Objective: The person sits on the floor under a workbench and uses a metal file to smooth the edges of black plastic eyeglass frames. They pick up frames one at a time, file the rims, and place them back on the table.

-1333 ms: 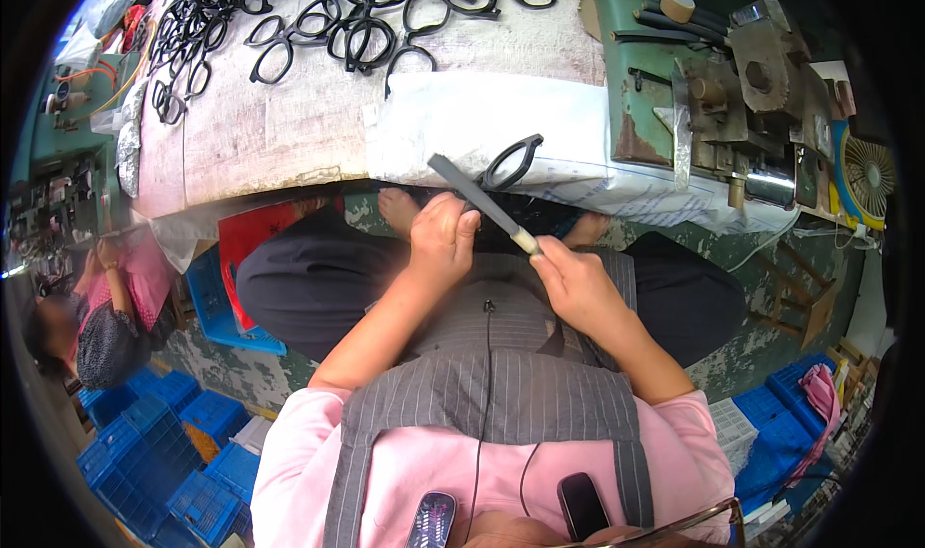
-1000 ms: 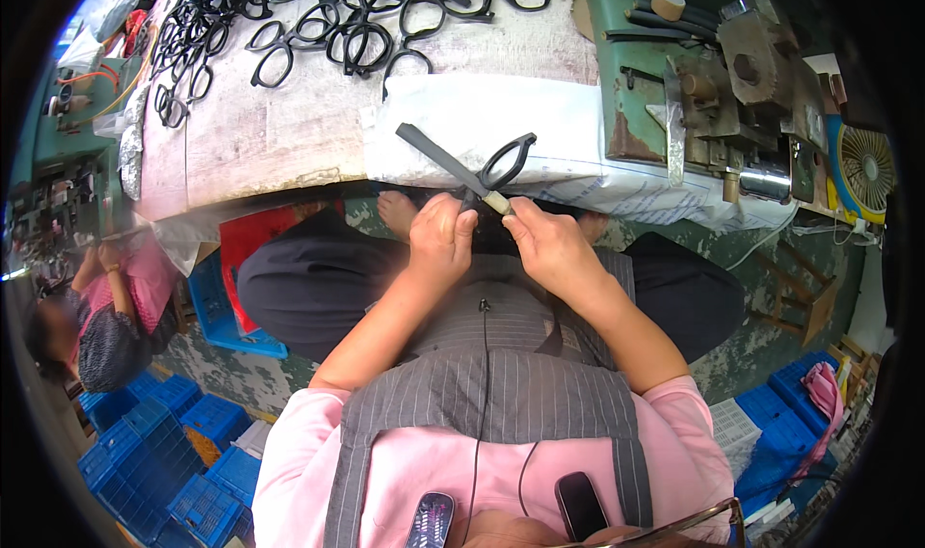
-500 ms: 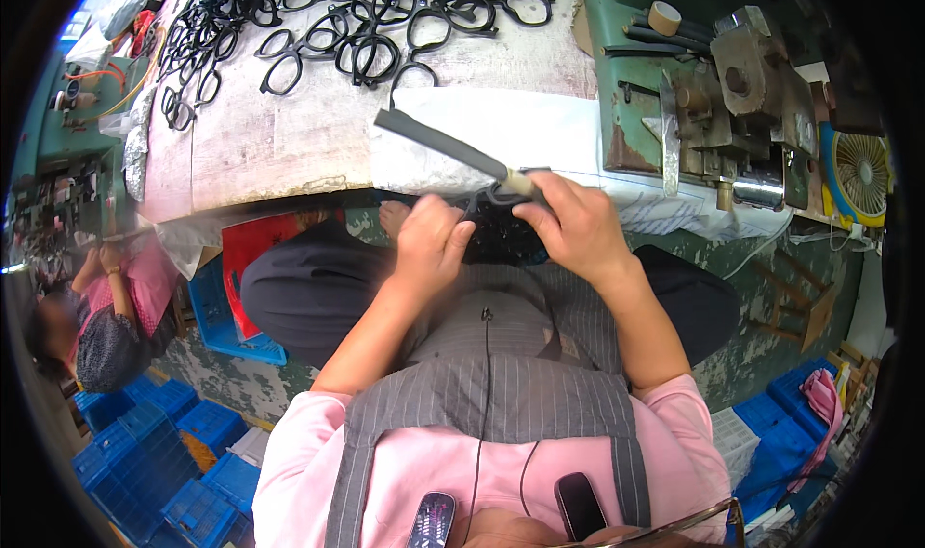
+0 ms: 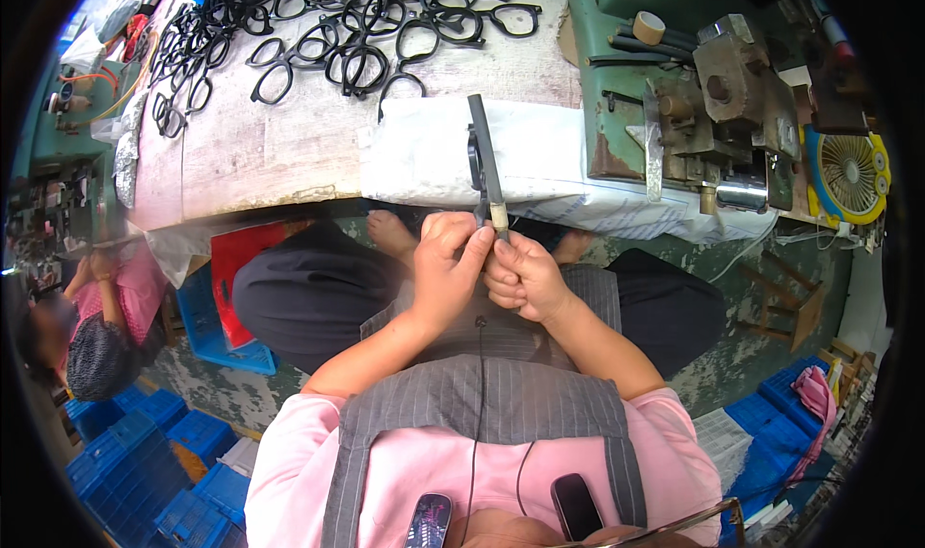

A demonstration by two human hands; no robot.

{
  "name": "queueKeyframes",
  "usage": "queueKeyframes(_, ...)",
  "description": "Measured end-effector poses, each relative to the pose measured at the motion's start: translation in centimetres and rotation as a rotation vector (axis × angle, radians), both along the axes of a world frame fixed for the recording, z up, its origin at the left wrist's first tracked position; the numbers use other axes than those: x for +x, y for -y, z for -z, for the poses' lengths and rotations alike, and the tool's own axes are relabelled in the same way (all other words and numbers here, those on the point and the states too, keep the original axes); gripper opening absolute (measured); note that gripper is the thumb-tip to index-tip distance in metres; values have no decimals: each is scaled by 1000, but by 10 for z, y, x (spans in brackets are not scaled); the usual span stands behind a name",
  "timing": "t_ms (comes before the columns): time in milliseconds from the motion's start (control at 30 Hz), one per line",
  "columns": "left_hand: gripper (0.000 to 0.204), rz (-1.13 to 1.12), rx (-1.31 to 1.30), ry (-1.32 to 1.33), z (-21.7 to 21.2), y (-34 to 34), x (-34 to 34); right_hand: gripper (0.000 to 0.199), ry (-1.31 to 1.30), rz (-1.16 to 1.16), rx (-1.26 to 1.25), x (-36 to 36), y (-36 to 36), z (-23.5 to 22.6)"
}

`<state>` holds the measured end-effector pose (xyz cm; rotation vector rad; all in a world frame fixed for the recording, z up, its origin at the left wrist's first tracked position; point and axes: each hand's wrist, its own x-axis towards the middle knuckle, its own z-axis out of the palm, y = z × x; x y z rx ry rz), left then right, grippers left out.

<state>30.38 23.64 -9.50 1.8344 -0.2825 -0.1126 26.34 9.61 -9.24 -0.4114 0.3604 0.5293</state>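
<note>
My left hand (image 4: 446,264) is closed on a black eyeglass frame (image 4: 474,162), which is turned nearly edge-on just beyond the fingers. Beside it, my right hand (image 4: 528,278) grips a long flat grey file (image 4: 486,153) by its lower end, where a pale tan wrapping shows. The file points away from me, almost upright in the picture, and runs close along the right side of the frame. Whether the two touch is hard to make out. Both hands are nearly together over my lap, in front of the table edge.
Many black eyeglass frames (image 4: 356,69) lie heaped on the worn table (image 4: 260,167). White sheeting (image 4: 549,148) covers its near edge. At right stand a metal vise-like fixture (image 4: 727,80), a tape roll (image 4: 648,28) and a fan (image 4: 853,174). Blue crates (image 4: 125,461) and another person (image 4: 106,331) are at left.
The file has swung from slanting leftward to nearly upright. My right hand has come down and left, close to my left hand; the eyeglass frame now stands edge-on beside the file.
</note>
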Motion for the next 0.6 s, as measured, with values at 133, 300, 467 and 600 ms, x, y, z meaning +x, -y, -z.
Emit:
queueKeyframes(133,15,-137,-198,-200,1,0,2,33,-17,35,145,1,16,10)
queueKeyframes(300,20,-80,-561,-261,-3,-10,7,37,13,79,303,-7,31,22)
queueKeyframes(467,22,-69,-429,-322,5,-12,4,37,17,68,281,-10,35,30)
queueKeyframes(600,27,-31,-400,-239,14,-10,7,36,21,57,292,-9,35,32)
